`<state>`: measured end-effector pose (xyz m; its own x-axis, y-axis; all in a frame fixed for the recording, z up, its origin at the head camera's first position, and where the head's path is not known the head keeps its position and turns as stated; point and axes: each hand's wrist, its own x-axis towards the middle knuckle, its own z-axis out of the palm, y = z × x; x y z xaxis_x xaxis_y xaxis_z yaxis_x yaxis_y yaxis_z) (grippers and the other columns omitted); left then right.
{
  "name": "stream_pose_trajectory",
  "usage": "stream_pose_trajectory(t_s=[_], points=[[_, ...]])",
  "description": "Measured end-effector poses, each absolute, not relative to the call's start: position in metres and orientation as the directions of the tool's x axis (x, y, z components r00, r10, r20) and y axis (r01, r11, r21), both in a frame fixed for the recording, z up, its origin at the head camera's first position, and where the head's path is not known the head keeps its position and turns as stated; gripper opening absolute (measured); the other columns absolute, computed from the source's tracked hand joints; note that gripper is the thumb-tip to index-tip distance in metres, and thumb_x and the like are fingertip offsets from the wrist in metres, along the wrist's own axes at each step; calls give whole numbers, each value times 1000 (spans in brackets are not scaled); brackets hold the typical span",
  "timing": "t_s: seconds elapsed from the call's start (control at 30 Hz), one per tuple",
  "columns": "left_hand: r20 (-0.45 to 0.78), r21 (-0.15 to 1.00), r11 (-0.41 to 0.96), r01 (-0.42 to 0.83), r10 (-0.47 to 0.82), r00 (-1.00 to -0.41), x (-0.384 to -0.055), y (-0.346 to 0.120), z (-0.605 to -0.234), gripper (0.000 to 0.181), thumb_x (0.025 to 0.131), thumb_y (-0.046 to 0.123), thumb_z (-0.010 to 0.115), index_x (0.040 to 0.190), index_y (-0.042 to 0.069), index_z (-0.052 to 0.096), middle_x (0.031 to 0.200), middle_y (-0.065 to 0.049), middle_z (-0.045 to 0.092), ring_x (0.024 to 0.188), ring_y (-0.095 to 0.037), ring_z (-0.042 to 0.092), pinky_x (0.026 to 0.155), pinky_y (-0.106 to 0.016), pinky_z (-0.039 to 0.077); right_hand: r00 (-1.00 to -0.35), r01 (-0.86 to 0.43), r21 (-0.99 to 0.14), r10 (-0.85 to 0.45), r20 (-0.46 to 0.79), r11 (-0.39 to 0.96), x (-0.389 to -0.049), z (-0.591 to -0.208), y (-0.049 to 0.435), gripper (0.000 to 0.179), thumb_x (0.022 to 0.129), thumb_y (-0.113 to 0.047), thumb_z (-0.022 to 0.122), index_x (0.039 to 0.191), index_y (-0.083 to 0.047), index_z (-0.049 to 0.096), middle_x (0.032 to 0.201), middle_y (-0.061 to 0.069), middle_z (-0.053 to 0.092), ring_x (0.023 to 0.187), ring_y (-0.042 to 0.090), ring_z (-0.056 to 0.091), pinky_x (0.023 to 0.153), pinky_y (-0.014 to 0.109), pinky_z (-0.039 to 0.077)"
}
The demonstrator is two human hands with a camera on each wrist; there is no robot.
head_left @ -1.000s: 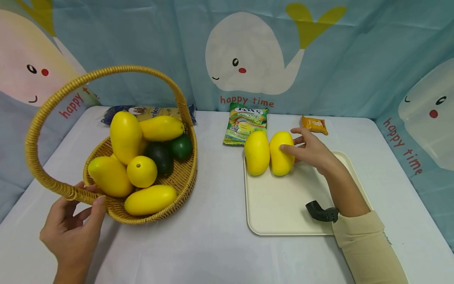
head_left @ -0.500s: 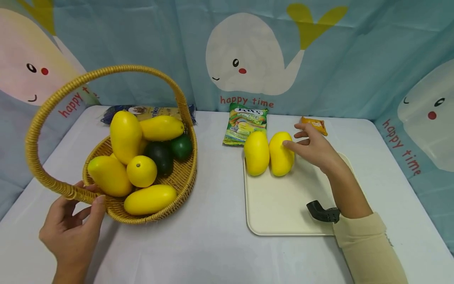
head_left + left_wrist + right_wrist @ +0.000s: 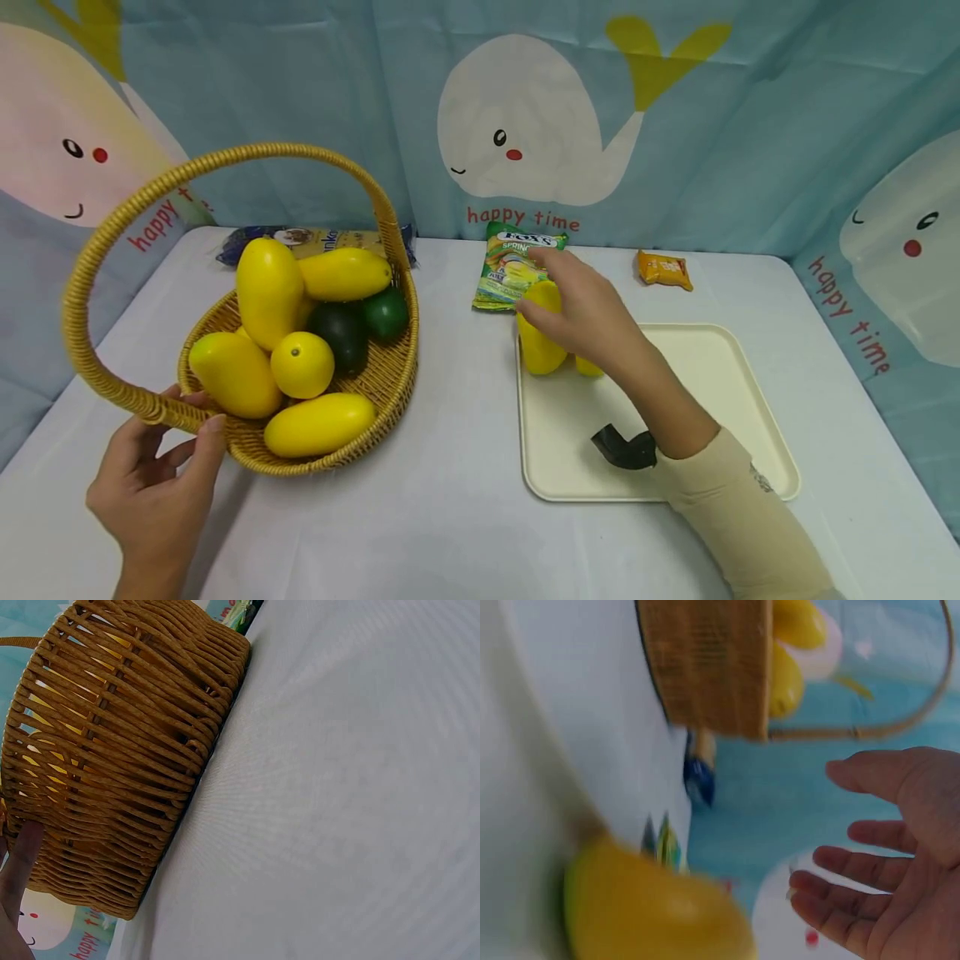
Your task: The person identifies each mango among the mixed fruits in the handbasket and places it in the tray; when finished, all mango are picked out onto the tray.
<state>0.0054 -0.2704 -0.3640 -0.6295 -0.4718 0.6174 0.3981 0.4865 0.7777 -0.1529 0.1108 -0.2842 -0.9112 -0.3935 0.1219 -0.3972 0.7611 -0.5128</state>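
My left hand [image 3: 161, 483] grips the rim of the wicker basket [image 3: 408, 367] at the foot of its handle, thumb outside; in the left wrist view the thumb [image 3: 28, 844] lies against the weave. The basket holds several yellow mangoes [image 3: 266, 292], a lemon-like fruit [image 3: 302, 365] and two dark green fruits [image 3: 337, 337]. My right hand [image 3: 588, 312], fingers spread and holding nothing, is above two mangoes on the cream tray [image 3: 697, 400]. The left mango [image 3: 538, 350] shows partly beside the thumb; the other mango [image 3: 588, 367] is mostly hidden under the hand.
Behind the tray lies a green candy bag [image 3: 498, 279], with a small orange packet [image 3: 664, 270] to its right. A blue and yellow package [image 3: 243, 242] lies behind the basket. A printed curtain [image 3: 405, 125] closes off the back of the white table [image 3: 465, 400].
My right hand has left the side of the right mango and moved left, over both mangoes. The left hand stays on the basket, and both mangoes remain on the tray.
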Motion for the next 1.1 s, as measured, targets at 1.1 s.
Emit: stream_pose_trajectory(t_s=[1.1], points=[[625,774,475,420,-459,-632,5,-271,-365,43,79,-17,70,121,-17,61,111,-11,69,102,-15,67,78,-12,53,-610,-771,-42,-716,338,636,-183,-301,-53,46,103,-28,57,145,-11,47,133,8,57,106,20,61,82,29,58]])
